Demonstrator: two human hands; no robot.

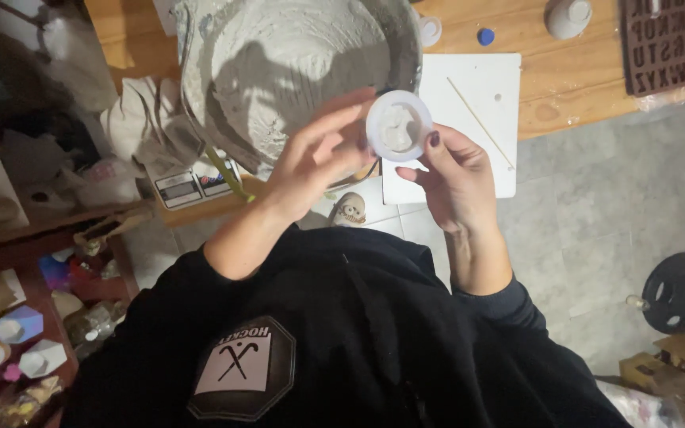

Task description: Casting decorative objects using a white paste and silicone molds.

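Grey tiles lie below a wooden table [564,87]. Both hands, left hand [311,162] and right hand [457,178], pinch a small white mould [399,125] by its rim above the plaster basin [295,71]; it looks light, soft, slippery.

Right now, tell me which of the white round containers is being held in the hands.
The small round white mould with pale paste inside, held between left hand and right hand. The white rounded pot sits untouched on the wooden table.
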